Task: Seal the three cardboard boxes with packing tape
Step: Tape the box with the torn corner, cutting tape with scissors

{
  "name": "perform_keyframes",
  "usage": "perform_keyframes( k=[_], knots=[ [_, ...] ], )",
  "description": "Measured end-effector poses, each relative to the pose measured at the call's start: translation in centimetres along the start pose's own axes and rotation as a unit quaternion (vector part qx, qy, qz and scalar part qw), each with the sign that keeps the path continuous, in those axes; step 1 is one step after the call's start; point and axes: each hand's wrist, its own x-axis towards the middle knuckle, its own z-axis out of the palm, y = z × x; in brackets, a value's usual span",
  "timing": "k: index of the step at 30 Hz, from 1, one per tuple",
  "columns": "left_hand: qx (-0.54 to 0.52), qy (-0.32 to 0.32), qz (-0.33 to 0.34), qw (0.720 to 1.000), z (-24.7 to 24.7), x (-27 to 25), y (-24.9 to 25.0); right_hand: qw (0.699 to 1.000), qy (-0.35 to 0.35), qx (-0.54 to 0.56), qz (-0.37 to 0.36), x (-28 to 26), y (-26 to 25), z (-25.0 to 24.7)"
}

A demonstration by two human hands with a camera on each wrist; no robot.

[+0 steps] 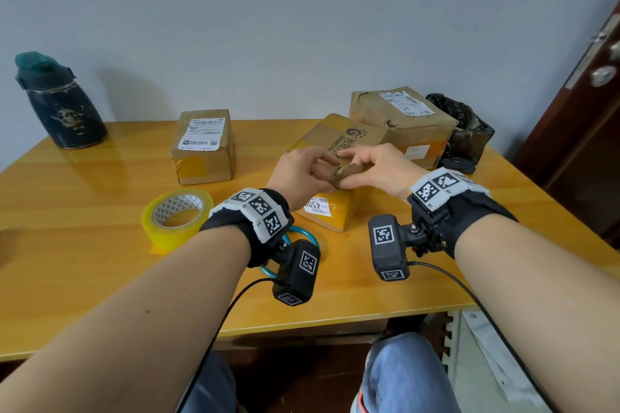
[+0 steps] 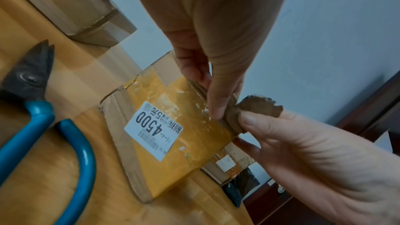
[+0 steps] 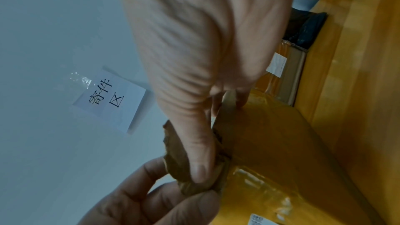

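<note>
Both arms reach forward, side by side, with a black band and a small camera on each wrist. The left hand (image 1: 299,168) and the right hand (image 1: 382,168) meet in the middle, fingertips close together. Both hands pinch the same torn flap (image 2: 257,107) between thumb and fingers.

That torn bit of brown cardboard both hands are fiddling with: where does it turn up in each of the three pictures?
Head view: the torn cardboard flap sits mid-frame, pinched between the left hand and right hand.
Left wrist view: right of centre, by the fingertips.
Right wrist view: lower centre, under the thumb.
Shared landmark: the yellow-taped box that the flap belongs to.
</note>
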Motion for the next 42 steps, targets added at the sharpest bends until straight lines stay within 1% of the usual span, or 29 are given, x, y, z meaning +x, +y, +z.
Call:
perform_keyframes(
  k=[5,8,10,12,14,15,20,22,26,32,38,39,42],
  knots=[
    [-0.027,-0.006,-0.011,1.0,0.0,-0.2,-0.2,0.994,0.082,0.078,0.003,-0.4,0.4,-0.4],
    [-0.022,-0.013,-0.017,1.0,0.1,0.1,0.0,0.991,0.111,0.079,-0.009,-0.6,0.8,-0.1],
    [-0.036,-0.001,-0.019,0.999,0.2,0.2,0.2,0.989,0.13,0.072,-0.016,-0.5,1.0,0.1],
    [-0.066,0.03,-0.018,0.997,0.1,0.2,0.3,0.987,0.149,0.057,-0.018,-0.3,1.0,0.2],
    [-0.084,0.056,-0.014,0.995,0.1,0.3,0.3,0.987,0.154,0.045,-0.02,-0.2,1.2,0.4],
    [-0.086,0.059,-0.014,0.994,0.2,0.4,0.3,0.987,0.155,0.044,-0.021,-0.2,1.3,0.5],
    [-0.081,0.053,-0.021,0.995,0.3,0.7,0.3,0.984,0.163,0.064,-0.022,0.2,2.1,0.5],
    [-0.068,0.057,-0.021,0.996,0.4,0.9,0.3,0.984,0.164,0.059,-0.022,0.5,2.2,0.4],
    [0.006,0.058,-0.014,0.998,0.8,0.9,0.4,0.981,0.185,0.054,-0.026,0.9,2.4,0.6],
    [0.03,0.066,-0.007,0.997,1.6,0.6,1.0,0.972,0.218,0.082,-0.018,1.1,2.5,1.0],
    [0.077,0.067,0.0,0.995,1.9,1.0,1.3,0.969,0.222,0.102,-0.02,1.2,2.3,1.0],
    [0.08,0.063,0.001,0.995,1.8,1.1,1.3,0.966,0.235,0.104,-0.02,1.1,2.3,0.9],
    [0.07,0.036,-0.018,0.997,1.6,1.1,1.5,0.948,0.315,0.051,-0.004,1.0,2.6,0.9]
  ],
)
